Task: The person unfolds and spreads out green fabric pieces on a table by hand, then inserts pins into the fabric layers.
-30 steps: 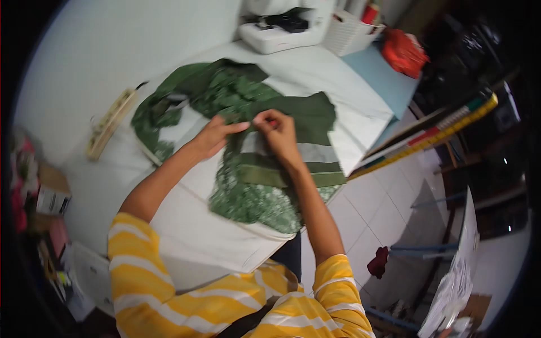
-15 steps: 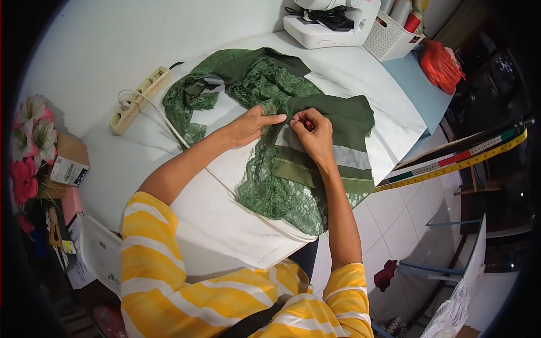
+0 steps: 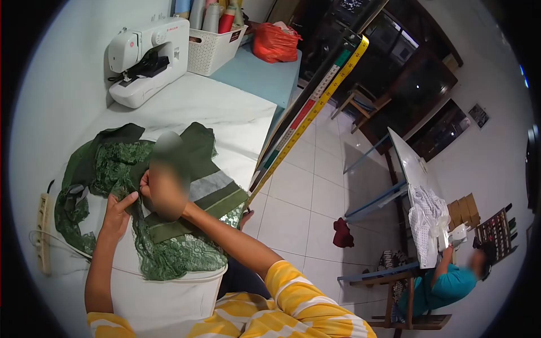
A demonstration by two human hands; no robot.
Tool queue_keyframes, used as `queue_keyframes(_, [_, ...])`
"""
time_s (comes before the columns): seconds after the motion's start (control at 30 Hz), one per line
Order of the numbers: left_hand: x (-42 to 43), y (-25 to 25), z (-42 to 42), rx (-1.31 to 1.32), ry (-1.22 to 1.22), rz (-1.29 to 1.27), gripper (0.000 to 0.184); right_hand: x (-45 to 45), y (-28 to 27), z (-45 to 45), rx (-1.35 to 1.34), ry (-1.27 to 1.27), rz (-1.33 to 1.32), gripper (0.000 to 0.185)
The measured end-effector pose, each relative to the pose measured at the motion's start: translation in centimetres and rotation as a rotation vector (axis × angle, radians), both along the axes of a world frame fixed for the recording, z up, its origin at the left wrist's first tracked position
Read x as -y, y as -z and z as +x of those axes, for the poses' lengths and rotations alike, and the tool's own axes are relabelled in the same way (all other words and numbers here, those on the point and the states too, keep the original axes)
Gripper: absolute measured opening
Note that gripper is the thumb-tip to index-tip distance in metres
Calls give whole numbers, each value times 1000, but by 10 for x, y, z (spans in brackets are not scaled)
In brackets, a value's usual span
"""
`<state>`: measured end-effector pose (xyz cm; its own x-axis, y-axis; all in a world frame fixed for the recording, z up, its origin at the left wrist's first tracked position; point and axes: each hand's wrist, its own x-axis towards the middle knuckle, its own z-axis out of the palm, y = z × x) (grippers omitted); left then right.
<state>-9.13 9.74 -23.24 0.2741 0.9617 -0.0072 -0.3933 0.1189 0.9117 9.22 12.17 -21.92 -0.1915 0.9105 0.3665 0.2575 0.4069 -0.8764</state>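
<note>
Green lace and plain cloth (image 3: 180, 256) lies bunched and partly spread on the white marbled table (image 3: 225, 118). My left hand (image 3: 117, 214) grips the lace at its left middle part, thumb on top and fingers mostly under the cloth. Close to its right, my right hand (image 3: 164, 190) is closed over the plain green part, its fingertips pinched together. A blur covers much of this hand, so what it pinches cannot be made out. Grey strips and an olive band cross the cloth right of my hands.
Behind stand a sewing machine (image 3: 149, 59) and a white basket (image 3: 214, 53) of thread cones. A red bag (image 3: 276, 42), power strip (image 3: 43, 236) and tape measure (image 3: 315, 104) flank the table. Another person (image 3: 445, 287) sits at a far table (image 3: 408, 163).
The view has swung right, bringing the other person and far table into sight. My hands stay close together at the cloth. The red thing earlier seen in my right hand no longer shows.
</note>
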Motion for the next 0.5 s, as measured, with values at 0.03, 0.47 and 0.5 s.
queue_keyframes(0.03, [2,-4,3,5,-7,-11,28,0,0,1,-4,1,6,8])
queue_keyframes(0.47, [5,-7,11,-56,-128,-59,22,6,-8,2,105,-4,76,9])
queue_keyframes(0.5, [5,-7,11,-62,-140,-62,22,6,-6,1,110,-3,74,9])
